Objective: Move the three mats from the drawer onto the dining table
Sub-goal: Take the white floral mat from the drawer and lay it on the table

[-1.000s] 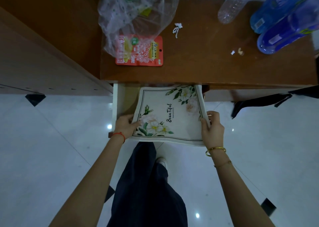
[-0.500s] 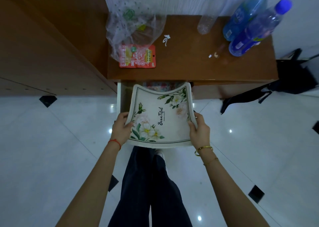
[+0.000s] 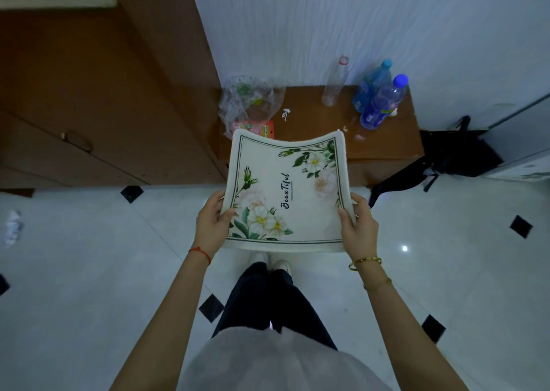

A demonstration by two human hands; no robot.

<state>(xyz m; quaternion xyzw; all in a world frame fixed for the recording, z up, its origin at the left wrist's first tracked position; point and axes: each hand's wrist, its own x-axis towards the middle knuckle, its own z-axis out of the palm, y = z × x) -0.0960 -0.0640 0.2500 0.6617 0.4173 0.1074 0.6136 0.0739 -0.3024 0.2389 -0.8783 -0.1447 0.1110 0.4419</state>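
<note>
She has the floral mat (image 3: 285, 194) up in front of her, clear of the wooden side table (image 3: 384, 140), with its far edge curling upward and its near edge sagging between her grips. Her left hand (image 3: 212, 224) pinches the left edge, thumb on top near the printed blossoms; her right hand (image 3: 358, 225) clamps the right edge the same way. Whether one mat or a stack of three is in that grip I cannot tell from here, since only the top face shows.

If there are more underneath, the bowed shape could let a lower one slide out at the near edge onto the glossy tiled floor (image 3: 89, 271). The drawer is hidden behind the mat, so I can't say whether it stands open; if it does, she might catch a leg on it as she turns. The black bag strap (image 3: 398, 179) trailing across the tiles to her right looks like a trip risk, and a swing of the mat's raised edge could clip the blue bottles (image 3: 381, 102) standing on the table
</note>
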